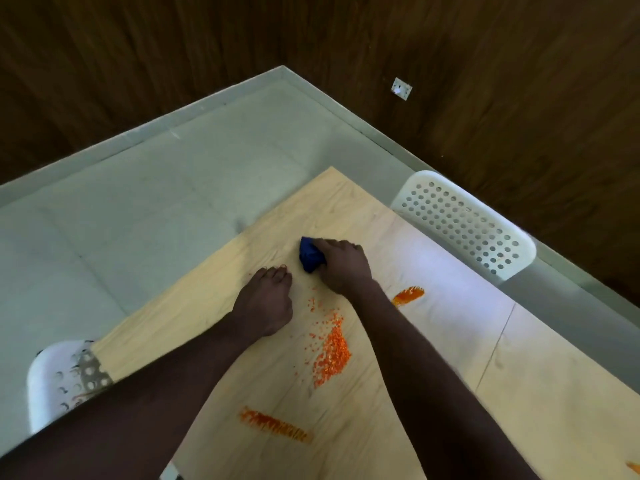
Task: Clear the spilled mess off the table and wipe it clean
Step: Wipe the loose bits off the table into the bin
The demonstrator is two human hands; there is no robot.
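Note:
A light wooden table [214,313] carries a pile of small orange grains [332,351] between my forearms. Two orange smears lie on it, one near the front [277,426] and one to the right [408,295]. My right hand [343,265] grips a bunched blue cloth [310,256] pressed on the table beyond the grains. My left hand [266,299] rests on the table just left of the cloth, its fingers curled with the tips touching the wood. Whether it holds any grains is hidden.
A white perforated chair [464,223] stands at the table's far right edge. Another white perforated chair [62,379] is at the left edge. An orange mark [633,466] shows at the bottom right. Grey floor and dark wood walls surround the table.

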